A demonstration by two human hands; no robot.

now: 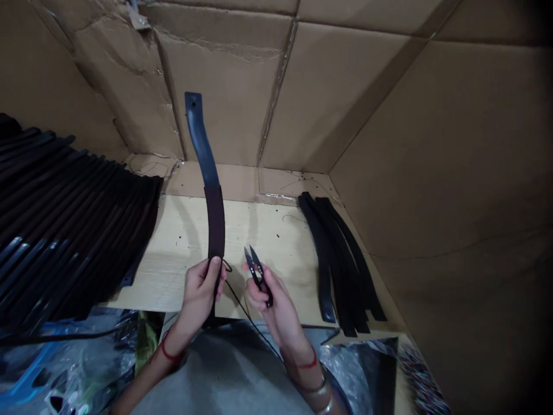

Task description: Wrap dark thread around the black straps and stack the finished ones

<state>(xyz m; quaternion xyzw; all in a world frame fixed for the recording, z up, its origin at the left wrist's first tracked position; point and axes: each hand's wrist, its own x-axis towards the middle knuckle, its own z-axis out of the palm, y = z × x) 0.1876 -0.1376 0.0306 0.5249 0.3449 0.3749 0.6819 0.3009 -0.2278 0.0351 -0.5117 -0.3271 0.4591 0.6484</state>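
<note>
Above the left hand's grip [199, 291], the leather strap [203, 167] is dark brown, turning blue-black toward its far end. The right hand's grip [268, 300] holds black thread snips [258, 271], and a black thread [246, 314] trails below the grips. Left of them, a stack of straps [64, 219] shows black and dark brown; right of them, a pile of straps [341, 259] is black. Beyond the grips, the surface [173, 259] is pale yellow wood with faint grain and black specks, backed by brown cardboard [345, 98]. A red cord [166, 350] circles the left wrist, and another red cord [309, 364] the right. Below the grips are a grey garment [224, 369] and silvery plastic [86, 351] with blue patches.
</note>
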